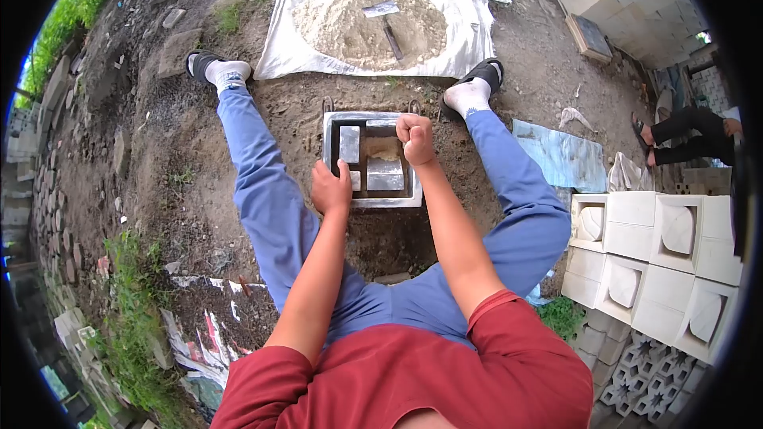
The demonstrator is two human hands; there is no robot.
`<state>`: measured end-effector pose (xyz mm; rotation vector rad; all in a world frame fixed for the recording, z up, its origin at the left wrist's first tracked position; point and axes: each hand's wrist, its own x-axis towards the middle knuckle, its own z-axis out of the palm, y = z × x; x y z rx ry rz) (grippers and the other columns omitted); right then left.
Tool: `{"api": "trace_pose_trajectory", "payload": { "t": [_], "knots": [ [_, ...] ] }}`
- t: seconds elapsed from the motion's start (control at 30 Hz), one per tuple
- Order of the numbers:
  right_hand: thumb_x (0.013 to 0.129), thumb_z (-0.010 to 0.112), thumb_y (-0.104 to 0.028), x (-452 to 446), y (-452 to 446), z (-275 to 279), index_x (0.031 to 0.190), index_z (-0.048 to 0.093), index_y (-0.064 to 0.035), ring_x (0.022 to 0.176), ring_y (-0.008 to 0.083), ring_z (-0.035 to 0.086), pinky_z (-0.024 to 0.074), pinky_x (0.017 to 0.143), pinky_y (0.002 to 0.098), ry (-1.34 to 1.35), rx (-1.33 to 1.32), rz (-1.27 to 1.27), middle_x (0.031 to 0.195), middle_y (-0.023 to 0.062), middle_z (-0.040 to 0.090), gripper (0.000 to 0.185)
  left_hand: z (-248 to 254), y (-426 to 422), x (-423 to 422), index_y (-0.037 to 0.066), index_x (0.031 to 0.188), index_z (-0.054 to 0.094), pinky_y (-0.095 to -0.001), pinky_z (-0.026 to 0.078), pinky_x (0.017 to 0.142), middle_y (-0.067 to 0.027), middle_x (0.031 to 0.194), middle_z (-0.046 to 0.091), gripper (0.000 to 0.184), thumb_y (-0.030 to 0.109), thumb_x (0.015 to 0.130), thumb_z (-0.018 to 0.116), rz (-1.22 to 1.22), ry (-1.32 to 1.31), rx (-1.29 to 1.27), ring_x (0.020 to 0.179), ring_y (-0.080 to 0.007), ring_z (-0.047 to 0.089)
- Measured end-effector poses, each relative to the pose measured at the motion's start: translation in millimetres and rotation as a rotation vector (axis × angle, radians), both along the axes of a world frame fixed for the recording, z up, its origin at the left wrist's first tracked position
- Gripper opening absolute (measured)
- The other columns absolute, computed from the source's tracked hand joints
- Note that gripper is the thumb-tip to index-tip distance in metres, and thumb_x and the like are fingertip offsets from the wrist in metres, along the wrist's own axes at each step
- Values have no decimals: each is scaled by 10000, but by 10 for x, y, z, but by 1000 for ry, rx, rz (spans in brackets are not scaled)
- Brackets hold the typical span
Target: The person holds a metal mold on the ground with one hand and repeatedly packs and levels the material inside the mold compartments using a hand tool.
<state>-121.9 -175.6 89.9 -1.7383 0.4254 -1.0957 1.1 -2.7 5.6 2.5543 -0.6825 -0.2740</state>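
Observation:
A square metal block mould [376,202] sits on the soil between my legs. Inside it are grey metal inserts, an upper left one [350,144] and a lower right one [385,175], with some pale sandy material between them. My left hand [331,187] grips the mould's left wall, its thumb over the rim and its other fingers partly hidden. Over the upper right rim, my right hand [416,140] is balled into a fist, and no object shows in it. Wire handles stand at the mould's far side, one [327,103] at the left.
Beyond my feet, a white sack sheet [274,56] carries a sandy heap [326,20] with a trowel [390,36] on it. White hollow blocks [628,242] are stacked at the right. A blue sheet [560,156] lies nearby, and another person's legs [691,131] show farther right.

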Motion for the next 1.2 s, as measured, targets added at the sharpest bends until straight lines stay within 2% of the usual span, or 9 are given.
{"api": "trace_pose_trajectory", "payload": {
  "t": [0.17, 0.3, 0.43, 0.53, 0.63, 0.87, 1.03, 1.13, 1.2],
  "knots": [
    [1031, 390, -681, 31, -21, -105, 622, 345, -49, 517, 124, 341, 236, 497, 330, 26, 80, -55, 567, 13, 332, 754, 25, -1, 39, 57, 1146, 570, -585, 549, 761, -207, 1084, 668, 502, 531, 981, 573, -3, -23, -27, 914, -455, 694],
    [1048, 382, -650, -29, -57, 211, 623, 318, -87, 528, 98, 276, 200, 497, 312, -176, 326, -14, 583, -12, 313, 709, -28, -15, 19, 59, 1135, 568, -587, 548, 760, -206, 1083, 670, 495, 529, 982, 570, 22, -18, -38, 915, -454, 695],
    [1053, 359, -653, -106, 30, 735, 627, 321, -80, 538, 101, 282, 203, 510, 315, -158, 292, 3, 588, -8, 314, 715, -12, -25, 7, 62, 1153, 567, -591, 542, 764, -204, 1092, 678, 503, 538, 988, 558, 22, -15, -22, 913, -455, 694],
    [1051, 356, -651, -53, 12, 580, 631, 318, -74, 544, 105, 297, 215, 513, 318, -62, 203, -3, 589, -9, 310, 714, -28, -43, 28, 64, 1170, 569, -591, 538, 775, -208, 1111, 682, 517, 549, 993, 549, 27, -8, -13, 927, -458, 692],
    [1047, 377, -650, -29, -99, -127, 633, 350, -49, 535, 119, 345, 250, 505, 326, 63, 99, -14, 583, 12, 345, 731, -25, -7, 9, 65, 1179, 570, -589, 540, 778, -210, 1113, 679, 521, 550, 989, 554, 6, -9, -14, 932, -459, 691],
    [1059, 395, -637, 66, -74, -8, 628, 345, -76, 529, 96, 319, 232, 494, 309, -50, 253, 17, 584, -14, 327, 710, -27, -10, 37, 54, 1130, 559, -579, 545, 764, -202, 1070, 671, 491, 520, 978, 574, 3, -27, -51, 894, -449, 694],
    [1041, 372, -690, -112, 56, 719, 626, 315, -79, 536, 103, 292, 211, 509, 316, -85, 290, 81, 591, -15, 302, 741, 6, 2, 39, 55, 1144, 561, -573, 549, 754, -198, 1068, 672, 496, 522, 980, 566, 0, -23, -8, 887, -444, 697],
    [1036, 373, -697, -184, 173, 706, 628, 311, -76, 539, 108, 301, 221, 513, 316, -62, 234, 41, 596, -8, 312, 746, 8, -38, 14, 53, 1152, 560, -572, 551, 742, -196, 1056, 668, 497, 520, 981, 561, 17, -1, -9, 884, -441, 699],
    [1015, 376, -748, -237, 208, 248, 618, 300, -85, 535, 113, 308, 223, 512, 316, -24, 221, 35, 596, -5, 317, 776, -21, -23, 17, 54, 1156, 561, -574, 550, 749, -196, 1058, 668, 501, 522, 979, 562, 17, -36, -37, 895, -444, 697]
  ]
}}
